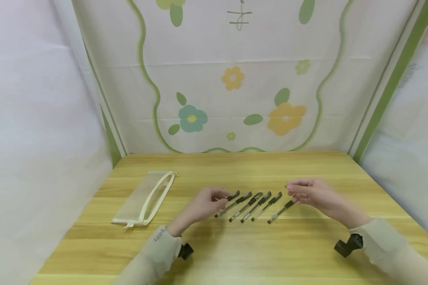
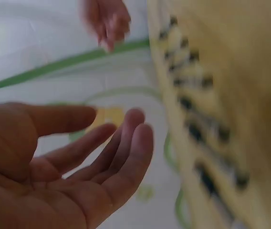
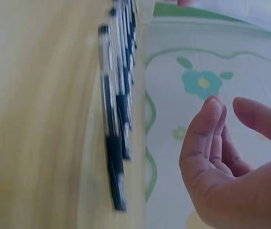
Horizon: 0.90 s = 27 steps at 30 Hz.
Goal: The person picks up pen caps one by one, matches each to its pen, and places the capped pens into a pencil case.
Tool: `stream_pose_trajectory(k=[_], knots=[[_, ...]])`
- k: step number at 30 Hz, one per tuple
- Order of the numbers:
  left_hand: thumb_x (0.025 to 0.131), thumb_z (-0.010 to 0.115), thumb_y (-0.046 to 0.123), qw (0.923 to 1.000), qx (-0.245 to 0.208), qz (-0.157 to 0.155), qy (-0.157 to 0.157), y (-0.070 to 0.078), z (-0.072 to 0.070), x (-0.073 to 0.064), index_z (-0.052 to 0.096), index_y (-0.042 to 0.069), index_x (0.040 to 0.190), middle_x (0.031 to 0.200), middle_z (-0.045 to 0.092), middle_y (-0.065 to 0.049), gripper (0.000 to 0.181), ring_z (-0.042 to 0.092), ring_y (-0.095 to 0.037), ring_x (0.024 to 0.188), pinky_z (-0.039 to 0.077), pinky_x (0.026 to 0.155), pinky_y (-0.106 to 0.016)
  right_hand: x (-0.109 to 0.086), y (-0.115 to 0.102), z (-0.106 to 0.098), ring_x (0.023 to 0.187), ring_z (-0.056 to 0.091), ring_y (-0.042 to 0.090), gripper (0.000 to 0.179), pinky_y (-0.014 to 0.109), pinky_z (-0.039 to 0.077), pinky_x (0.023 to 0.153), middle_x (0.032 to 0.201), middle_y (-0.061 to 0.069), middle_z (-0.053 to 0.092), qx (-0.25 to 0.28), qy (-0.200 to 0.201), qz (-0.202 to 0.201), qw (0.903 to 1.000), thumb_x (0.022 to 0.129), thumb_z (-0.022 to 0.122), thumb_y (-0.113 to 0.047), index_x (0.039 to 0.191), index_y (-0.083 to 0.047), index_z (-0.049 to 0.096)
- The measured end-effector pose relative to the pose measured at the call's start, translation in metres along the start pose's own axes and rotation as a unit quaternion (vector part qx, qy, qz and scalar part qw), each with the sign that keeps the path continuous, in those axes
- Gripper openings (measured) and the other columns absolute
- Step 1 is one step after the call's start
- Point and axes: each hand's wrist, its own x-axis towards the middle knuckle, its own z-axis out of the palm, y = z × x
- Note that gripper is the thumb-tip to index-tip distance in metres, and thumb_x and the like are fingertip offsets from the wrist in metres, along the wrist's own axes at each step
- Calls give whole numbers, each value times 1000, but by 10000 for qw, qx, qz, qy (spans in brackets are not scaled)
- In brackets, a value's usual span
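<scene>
Several clear-barrelled pens with black caps (image 1: 249, 208) lie slanted side by side on the wooden table. My left hand (image 1: 204, 204) hovers at the left end of this row, partly covering the leftmost pen (image 1: 232, 196) in the head view. In the left wrist view its fingers (image 2: 142, 140) bend loosely, with nothing between them and the thumb. At the row's other end, my right hand (image 1: 317, 196) is over the cap end of the rightmost pen (image 1: 279, 213). The right wrist view shows a gap between that hand's thumb and fingers (image 3: 207, 119), which hold nothing.
A pale mesh zip pouch (image 1: 137, 202) lies flat on the table (image 1: 256, 253) to the left of the pens, its cream zipper side toward them. A flower-print cloth (image 1: 214, 95) hangs behind the table, and pale cloth walls close in both sides.
</scene>
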Motion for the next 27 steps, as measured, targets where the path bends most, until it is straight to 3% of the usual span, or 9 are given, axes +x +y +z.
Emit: stream_pose_trajectory(k=[4,7,11,15,20,23,27], knots=[[90,68,3,9916,1199,-72,471,-4,-37,-10,65,-3,120,110,67,-16,30,66,-26,91,55,76,-36,-1,2,18,83,63,19,27,37,54,83,99,12,66,78,-144,65,9998,96,65,-12,116,6,63],[86,71,1,9777,1903,-249,852,-10,-65,-15,66,-1,119,113,67,-17,33,65,-28,96,55,80,-40,-1,5,28,84,63,19,27,37,54,83,101,13,65,112,-254,65,9996,96,64,-12,116,6,62],[86,73,5,9584,2624,-384,1057,-26,-102,-22,64,-2,122,116,65,-19,38,63,-34,102,53,83,-46,1,7,39,84,62,18,28,35,54,83,102,15,65,185,-320,123,9992,96,65,-13,117,6,62],[86,75,10,9441,3017,-723,1116,-42,-133,-32,60,-4,127,120,62,-24,47,61,-40,105,52,83,-52,3,9,47,84,63,18,33,34,54,82,103,15,65,215,-440,180,9986,95,66,-14,120,7,60],[82,79,23,9290,3311,-1196,1140,-53,-153,-43,55,-6,131,121,59,-28,61,58,-43,107,49,82,-56,6,12,54,83,62,17,37,32,54,80,103,18,65,232,-527,169,9982,95,66,-13,122,10,57],[82,80,30,9221,3436,-1446,1036,-56,-155,-46,54,-6,132,120,57,-27,67,57,-41,103,50,78,-55,8,13,57,83,62,17,39,31,54,79,104,20,64,256,-517,195,9981,95,66,-14,123,12,56],[81,80,31,9159,3559,-1593,956,-61,-155,-48,56,-6,124,115,54,-27,62,57,-36,90,50,70,-50,10,15,62,82,62,18,40,31,54,78,105,21,63,319,-524,254,9978,95,66,-14,122,12,56]])
